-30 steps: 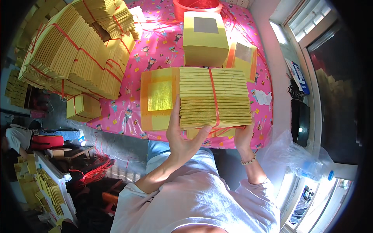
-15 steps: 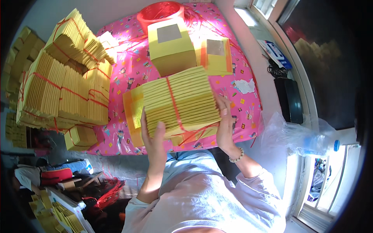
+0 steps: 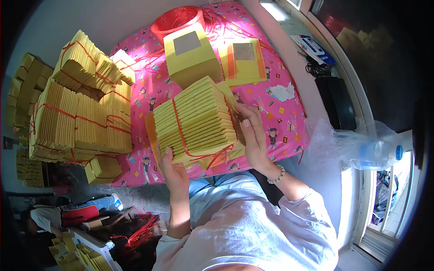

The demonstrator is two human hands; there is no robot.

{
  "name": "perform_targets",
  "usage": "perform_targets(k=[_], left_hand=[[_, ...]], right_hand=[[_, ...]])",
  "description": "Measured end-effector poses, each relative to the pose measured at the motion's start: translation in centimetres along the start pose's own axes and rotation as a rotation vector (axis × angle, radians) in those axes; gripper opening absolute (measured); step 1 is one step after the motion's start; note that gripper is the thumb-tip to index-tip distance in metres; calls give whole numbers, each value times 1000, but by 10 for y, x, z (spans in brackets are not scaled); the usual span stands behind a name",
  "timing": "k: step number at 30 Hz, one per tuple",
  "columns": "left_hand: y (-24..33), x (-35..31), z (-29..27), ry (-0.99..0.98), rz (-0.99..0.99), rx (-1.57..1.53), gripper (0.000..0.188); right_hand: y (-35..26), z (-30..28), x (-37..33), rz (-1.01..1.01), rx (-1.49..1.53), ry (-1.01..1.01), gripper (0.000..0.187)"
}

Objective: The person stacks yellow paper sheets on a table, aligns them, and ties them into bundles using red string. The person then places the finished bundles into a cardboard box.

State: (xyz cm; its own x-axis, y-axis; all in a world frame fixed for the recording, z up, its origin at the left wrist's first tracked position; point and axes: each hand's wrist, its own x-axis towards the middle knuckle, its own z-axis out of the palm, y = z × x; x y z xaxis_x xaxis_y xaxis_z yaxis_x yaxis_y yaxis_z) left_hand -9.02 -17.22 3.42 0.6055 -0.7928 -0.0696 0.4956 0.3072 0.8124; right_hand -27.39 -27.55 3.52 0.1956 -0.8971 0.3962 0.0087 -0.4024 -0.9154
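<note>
Between my two hands is a bundle of flat yellow paper packets (image 3: 195,118), stacked with their folded edges showing and tied with red string. It sits tilted above the near part of the pink table. My left hand (image 3: 173,174) grips its lower left corner, thumb on the near side and fingers partly hidden behind it. My right hand (image 3: 254,140) lies along the right end, fingers pressed against it. Under the bundle, partly covered, is a yellow and orange sheet (image 3: 150,126). Just beyond stands a taller yellow stack (image 3: 192,56) with a grey window on top.
Tied yellow bundles (image 3: 54,119) are piled high at the left. A red basin (image 3: 178,20) and loose red string are at the back. A windowed yellow packet (image 3: 244,61) lies right of the stack. Clear plastic with a bottle (image 3: 377,151) is by the window. Another person (image 3: 47,219) is at lower left.
The bundle has turned and tilted between my hands, moving slightly left, so its right end now shows. My right hand has shifted along that end. The whole view has swung slightly.
</note>
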Motion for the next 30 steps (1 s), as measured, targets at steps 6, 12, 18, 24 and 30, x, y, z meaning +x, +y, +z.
perform_targets(k=[6,12,18,24,30], left_hand=[[2,-1,-1,-5,-9,-46,44],[0,-2,-6,-11,-8,-63,45],[0,-2,-15,-8,-25,-120,45],[2,3,-26,4,-50,-231,43],[11,12,-40,-44,-74,-361,45]], right_hand=[[-14,-6,3,-86,-131,-105,32],[-15,-4,6,-111,-177,-125,34],[-3,-9,9,11,-111,-102,40],[19,7,15,403,452,-198,48],[-20,13,27,341,546,-403,52]])
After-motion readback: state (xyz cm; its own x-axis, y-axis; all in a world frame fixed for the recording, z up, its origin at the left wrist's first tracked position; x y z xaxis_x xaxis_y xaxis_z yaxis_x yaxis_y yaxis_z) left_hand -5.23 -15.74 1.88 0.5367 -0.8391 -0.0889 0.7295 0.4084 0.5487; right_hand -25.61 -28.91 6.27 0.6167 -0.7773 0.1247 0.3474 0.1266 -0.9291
